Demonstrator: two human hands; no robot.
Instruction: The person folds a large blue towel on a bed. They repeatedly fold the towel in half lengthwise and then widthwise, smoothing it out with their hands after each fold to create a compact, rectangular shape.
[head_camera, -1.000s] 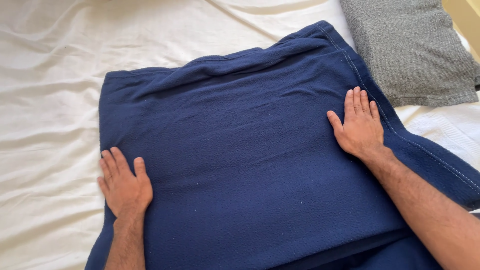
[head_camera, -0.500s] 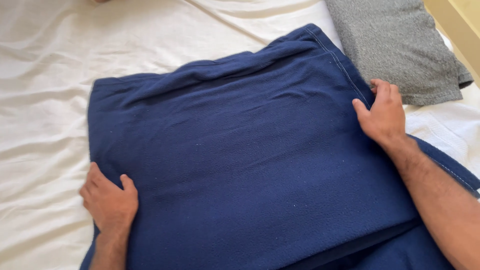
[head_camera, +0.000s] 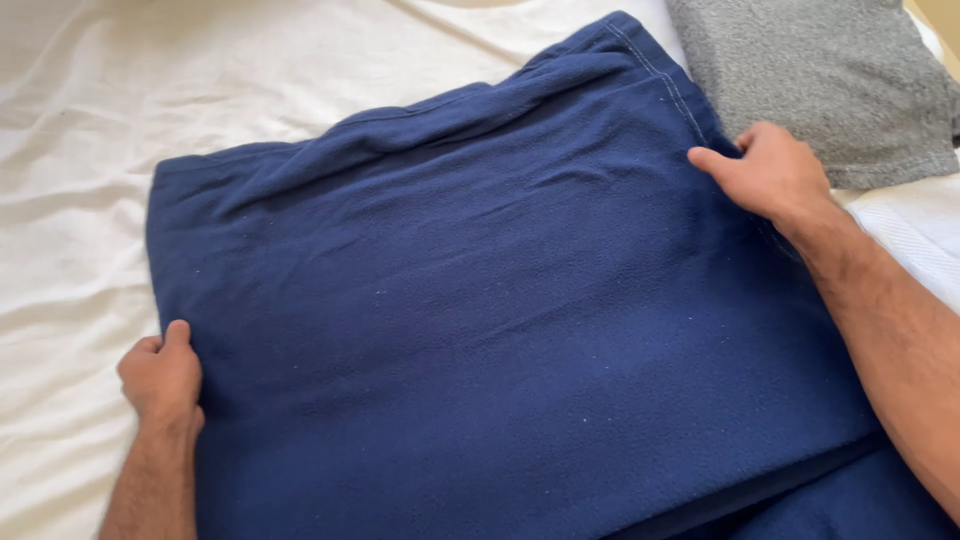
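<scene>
From the head view I see a folded navy blanket (head_camera: 520, 330) filling most of the frame, lying on a wrinkled white sheet (head_camera: 200, 80). It runs from about 9 o'clock across the middle and off the bottom edge toward 5 o'clock, with a second layer showing under it at the lower right.

My left hand (head_camera: 162, 378) sits at 8 o'clock, at the blanket's left edge. The fingers are curled and the thumb lies on top of the cloth, so it looks closed on that edge, though the fingertips are tucked out of sight underneath.

My right hand (head_camera: 772, 178) is at 2 o'clock, on the blanket's stitched right hem. It is bent over the edge with the thumb pointing toward the middle; the fingers fold round the hem, pinching it.

A gray knit cloth (head_camera: 830, 80) lies at 1 o'clock, just beside the right hand and touching the blanket's far right corner. It crowds the space behind that hand. A white textured fabric (head_camera: 915, 235) shows at 3 o'clock, beside my right forearm. The sheet at 10 o'clock lies bare and creased.
</scene>
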